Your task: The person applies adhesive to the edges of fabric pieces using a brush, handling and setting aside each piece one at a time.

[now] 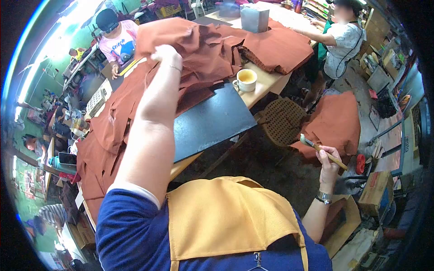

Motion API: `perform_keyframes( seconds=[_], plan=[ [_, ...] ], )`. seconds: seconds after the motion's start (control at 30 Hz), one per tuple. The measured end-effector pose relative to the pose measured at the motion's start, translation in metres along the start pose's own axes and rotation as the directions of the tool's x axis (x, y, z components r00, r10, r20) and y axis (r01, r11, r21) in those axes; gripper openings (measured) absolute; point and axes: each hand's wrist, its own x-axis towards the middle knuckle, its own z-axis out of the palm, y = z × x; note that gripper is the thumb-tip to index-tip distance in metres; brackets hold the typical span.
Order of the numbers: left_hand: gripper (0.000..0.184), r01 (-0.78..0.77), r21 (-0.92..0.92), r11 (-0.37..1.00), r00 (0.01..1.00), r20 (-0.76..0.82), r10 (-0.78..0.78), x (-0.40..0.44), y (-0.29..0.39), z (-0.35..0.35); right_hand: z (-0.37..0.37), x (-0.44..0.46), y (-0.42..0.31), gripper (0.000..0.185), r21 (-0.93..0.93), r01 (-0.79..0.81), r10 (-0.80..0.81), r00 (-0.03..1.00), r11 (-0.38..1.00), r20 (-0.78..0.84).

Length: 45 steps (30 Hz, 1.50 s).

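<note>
My left hand (168,55) reaches far over the table to a heap of reddish-brown leather pieces (208,49). It is closed on the raised, slightly blurred leather piece (169,34) on top, with most of its fingers hidden. Off to the right, my right hand (329,160) grips a brush (333,159) by its wooden handle, its pale, coated tip pointing up and left. A dark flat board (214,119) lies at the table's near edge. Beside the heap stands a white mug (247,80) with yellowish stuff inside.
A grey metal block (254,18) rests on the leather at the back. Below the table edge are a woven stool seat (282,121) and more leather (334,119). One person (118,38) works across the table, another person (341,43) at far right. A cardboard box (377,192) stands at right.
</note>
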Motion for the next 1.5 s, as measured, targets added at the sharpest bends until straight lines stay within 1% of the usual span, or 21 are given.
perform_keyframes(
  seconds=[0.13,0.2,0.23,0.3,0.37,0.43,0.5,0.63,0.67,0.73,0.77,0.83,0.9,0.97,1.0,1.07,1.17,1.2,1.33,1.43,1.5],
  plan=[
    [0.058,0.270,0.092,0.958,0.957,-0.137,-0.257,-0.036,-0.083,-0.059,0.006,0.004,0.007,0.012,0.005,0.014,-0.014,0.999,1.000,0.046],
    [0.065,0.267,0.177,0.947,0.963,-0.094,-0.254,-0.078,-0.094,-0.088,0.009,0.007,0.005,0.011,-0.021,0.011,-0.010,0.999,1.000,0.040],
    [0.068,0.196,0.221,0.955,0.980,-0.016,-0.197,-0.108,-0.090,-0.106,0.011,0.008,0.004,0.011,-0.032,0.005,-0.003,0.999,0.999,0.041],
    [0.062,-0.130,0.261,0.956,0.938,0.345,0.033,-0.172,-0.080,-0.150,0.009,0.011,0.006,0.013,-0.042,0.017,-0.014,0.998,0.999,0.064],
    [0.041,-0.249,0.451,0.857,0.836,0.547,-0.045,-0.213,-0.076,-0.203,0.006,0.017,0.016,0.014,-0.032,0.011,-0.009,0.998,0.999,0.065],
    [0.028,-0.233,0.523,0.820,0.700,0.676,-0.233,-0.252,-0.057,-0.252,0.010,0.020,0.017,0.014,0.005,0.021,-0.022,0.994,1.000,0.111],
    [0.019,-0.393,0.663,0.638,0.681,0.676,-0.283,-0.276,-0.025,-0.281,0.016,0.032,0.025,0.017,0.021,0.004,-0.008,0.982,1.000,0.188],
    [0.016,-0.567,0.724,0.392,0.794,0.607,0.028,-0.282,0.010,-0.341,0.038,0.047,0.031,0.018,0.001,-0.014,0.013,0.953,1.000,0.303],
    [0.018,-0.655,0.712,0.252,0.755,0.632,0.176,-0.272,0.019,-0.358,0.042,0.051,0.032,0.018,-0.012,-0.009,0.013,0.942,1.000,0.335],
    [0.021,-0.566,0.824,0.002,0.778,0.534,0.330,-0.263,0.050,-0.390,0.053,0.048,0.016,0.018,0.000,0.003,-0.002,0.937,1.000,0.351],
    [0.020,-0.562,0.820,-0.111,0.706,0.545,0.452,-0.244,0.051,-0.419,0.061,0.047,0.013,0.017,0.004,0.008,-0.009,0.935,1.000,0.353],
    [0.036,-0.321,0.907,-0.274,0.768,0.418,0.485,-0.231,0.074,-0.459,0.072,0.049,0.010,0.017,0.008,0.001,-0.004,0.921,1.000,0.390],
    [0.046,0.061,0.945,-0.320,0.823,0.134,0.552,-0.223,0.085,-0.493,0.074,0.051,0.011,0.016,-0.014,0.027,-0.019,0.908,1.000,0.419],
    [0.046,0.134,0.966,-0.221,0.804,0.025,0.594,-0.219,0.097,-0.533,0.071,0.050,0.007,0.015,-0.062,0.087,-0.050,0.892,0.994,0.449],
    [0.046,0.161,0.949,-0.272,0.833,0.017,0.554,-0.225,0.103,-0.538,0.072,0.051,0.006,0.016,-0.083,0.085,-0.039,0.892,0.993,0.450],
    [0.045,0.200,0.905,-0.375,0.886,-0.003,0.464,-0.241,0.112,-0.543,0.070,0.048,0.002,0.016,-0.132,0.081,-0.014,0.896,0.988,0.443],
    [0.040,0.127,0.950,-0.285,0.910,0.002,0.414,-0.254,0.113,-0.573,0.071,0.042,0.003,0.016,-0.104,0.072,-0.023,0.909,0.992,0.416],
    [0.034,0.082,0.959,-0.271,0.880,0.058,0.471,-0.259,0.117,-0.577,0.067,0.041,0.001,0.016,-0.101,0.066,-0.018,0.909,0.993,0.416],
    [0.029,0.107,0.962,-0.253,0.902,0.013,0.431,-0.258,0.125,-0.577,0.065,0.047,0.008,0.017,-0.113,0.061,-0.007,0.903,0.992,0.429],
    [0.029,0.135,0.928,-0.346,0.916,0.016,0.402,-0.257,0.131,-0.565,0.068,0.046,0.001,0.017,-0.102,0.057,-0.007,0.900,0.993,0.436],
    [0.027,-0.028,0.886,-0.463,0.887,0.236,0.398,-0.253,0.126,-0.563,0.073,0.045,0.000,0.017,-0.104,0.053,-0.002,0.899,0.993,0.438]
  ],
)
